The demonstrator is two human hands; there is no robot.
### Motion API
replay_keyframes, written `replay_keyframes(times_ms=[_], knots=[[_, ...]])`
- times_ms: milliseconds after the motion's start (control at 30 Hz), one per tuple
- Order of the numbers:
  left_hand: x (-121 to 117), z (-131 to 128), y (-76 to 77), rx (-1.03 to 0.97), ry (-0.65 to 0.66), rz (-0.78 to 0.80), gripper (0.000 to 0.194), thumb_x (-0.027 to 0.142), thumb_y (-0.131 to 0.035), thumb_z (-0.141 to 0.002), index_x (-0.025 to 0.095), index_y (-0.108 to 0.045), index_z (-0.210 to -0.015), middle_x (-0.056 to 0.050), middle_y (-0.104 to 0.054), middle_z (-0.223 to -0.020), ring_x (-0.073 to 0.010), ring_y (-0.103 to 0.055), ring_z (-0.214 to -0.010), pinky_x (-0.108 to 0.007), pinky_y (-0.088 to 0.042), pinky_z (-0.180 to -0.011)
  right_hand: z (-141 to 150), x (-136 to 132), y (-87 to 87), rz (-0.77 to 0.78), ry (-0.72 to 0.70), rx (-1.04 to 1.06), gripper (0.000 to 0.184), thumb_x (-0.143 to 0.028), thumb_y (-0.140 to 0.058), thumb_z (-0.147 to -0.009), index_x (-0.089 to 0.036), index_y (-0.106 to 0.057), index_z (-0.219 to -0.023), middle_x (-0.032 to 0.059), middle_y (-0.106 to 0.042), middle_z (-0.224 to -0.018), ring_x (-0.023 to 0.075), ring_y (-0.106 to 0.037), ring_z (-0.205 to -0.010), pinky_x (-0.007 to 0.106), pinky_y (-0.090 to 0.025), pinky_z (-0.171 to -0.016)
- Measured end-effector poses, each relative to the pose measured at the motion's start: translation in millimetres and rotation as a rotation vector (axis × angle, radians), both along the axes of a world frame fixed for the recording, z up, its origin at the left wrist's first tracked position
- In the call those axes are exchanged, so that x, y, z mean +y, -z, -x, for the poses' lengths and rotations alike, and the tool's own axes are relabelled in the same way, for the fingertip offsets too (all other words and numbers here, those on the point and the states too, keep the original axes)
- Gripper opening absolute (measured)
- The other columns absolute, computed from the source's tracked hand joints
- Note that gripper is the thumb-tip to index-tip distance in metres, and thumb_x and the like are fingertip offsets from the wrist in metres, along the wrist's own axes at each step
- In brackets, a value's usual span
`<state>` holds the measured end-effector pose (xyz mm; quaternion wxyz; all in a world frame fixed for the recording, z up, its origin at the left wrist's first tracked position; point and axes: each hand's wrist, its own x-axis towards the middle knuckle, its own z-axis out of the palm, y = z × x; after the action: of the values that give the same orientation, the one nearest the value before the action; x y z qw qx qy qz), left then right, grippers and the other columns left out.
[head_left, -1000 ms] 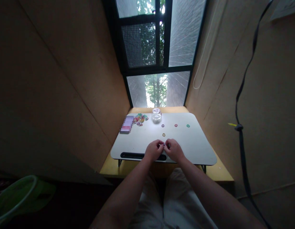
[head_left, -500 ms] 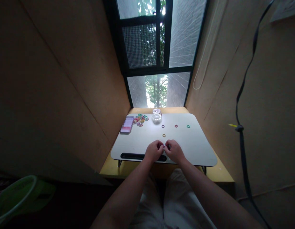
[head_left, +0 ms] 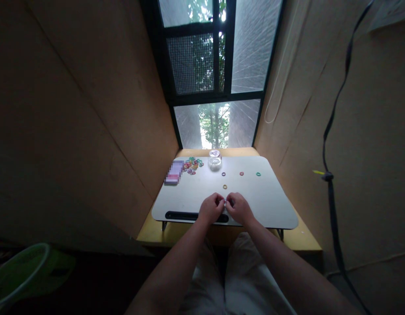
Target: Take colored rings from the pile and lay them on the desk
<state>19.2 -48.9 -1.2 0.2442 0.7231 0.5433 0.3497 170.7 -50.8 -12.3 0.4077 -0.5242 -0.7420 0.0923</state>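
My left hand (head_left: 211, 207) and my right hand (head_left: 238, 207) meet above the front of the white lap table (head_left: 264, 201). Both are closed in a pinch, fingertips almost together, around something too small to make out. Just beyond them lies a yellow ring (head_left: 225, 187). Farther back, a dark purple ring (head_left: 224, 174), a red ring (head_left: 241, 173) and a green ring (head_left: 258, 174) are spaced out in a row. A pile of coloured rings (head_left: 193, 164) sits at the back left, beside a clear round container (head_left: 214, 163).
A phone-like object with a blurred screen (head_left: 174, 172) lies at the table's left edge. The black slot (head_left: 181, 215) runs along the front. Below left stands a green basket (head_left: 47, 267); a dark strap (head_left: 333, 210) hangs at right. A window (head_left: 215, 87) faces me.
Both hands hold almost the same place, with only slight movement at the fingertips. The rings and container have not moved; the view shifts very slightly.
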Motion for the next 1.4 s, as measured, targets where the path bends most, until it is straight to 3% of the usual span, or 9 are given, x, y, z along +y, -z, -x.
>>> replay_keyframes(times_ms=[833,1400], knots=[[-2.3,-0.6,-0.3,0.013,0.029,-0.02,0.013,0.03,-0.052,-0.081,0.02,-0.061,-0.082,0.002,-0.062,-0.07,-0.0105,-0.053,-0.063,-0.023,-0.038,-0.06,-0.2,-5.1,-7.3,-0.003,-0.016,-0.009,0.008,-0.019,-0.052,-0.076,-0.02,-0.05,-0.068,0.0008,-0.05,-0.067,0.0156,-0.045,-0.068,0.027,-0.035,-0.064],[-5.0,-0.8,-4.7,0.048,0.013,-0.005,0.014,0.03,-0.052,-0.08,0.019,-0.061,-0.082,0.001,-0.061,-0.07,-0.011,-0.052,-0.062,-0.024,-0.037,-0.06,-0.5,-2.3,-1.0,0.007,0.005,0.006,0.008,-0.019,-0.052,-0.076,-0.02,-0.049,-0.068,0.0007,-0.051,-0.067,0.0156,-0.046,-0.068,0.027,-0.036,-0.065]])
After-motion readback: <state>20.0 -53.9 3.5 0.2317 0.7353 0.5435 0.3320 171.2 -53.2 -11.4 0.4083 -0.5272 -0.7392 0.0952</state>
